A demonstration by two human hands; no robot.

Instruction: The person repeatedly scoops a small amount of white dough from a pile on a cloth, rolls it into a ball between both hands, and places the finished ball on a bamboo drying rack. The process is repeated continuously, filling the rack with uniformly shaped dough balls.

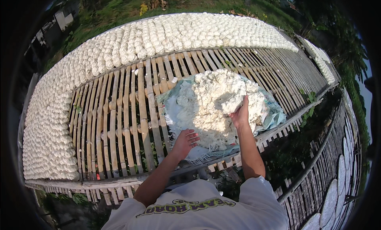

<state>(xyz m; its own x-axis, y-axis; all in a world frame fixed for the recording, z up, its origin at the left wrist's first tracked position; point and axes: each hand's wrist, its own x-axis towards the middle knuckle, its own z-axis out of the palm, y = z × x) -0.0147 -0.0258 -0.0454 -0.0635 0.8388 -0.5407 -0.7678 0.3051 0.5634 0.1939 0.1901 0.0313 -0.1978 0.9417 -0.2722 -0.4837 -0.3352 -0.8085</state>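
A large heap of white, crumbly pulp [216,111] lies on a pale blue-green woven plastic sheet [274,115] in the middle of the slatted rack. At the heap's right side my right hand [240,115] is closed around a lump of the pulp [235,103], its fingers partly hidden behind the lump. My left hand [186,143] hovers by the near left edge of the sheet, fingers stretched and a little apart, with nothing in it.
Bamboo slats [119,122] with gaps form the rack. Rows of white rounded lumps [166,33] line its far and left sides. A wooden rail [119,181] borders the near edge. At lower right, flat round discs [330,202] lie on another rack.
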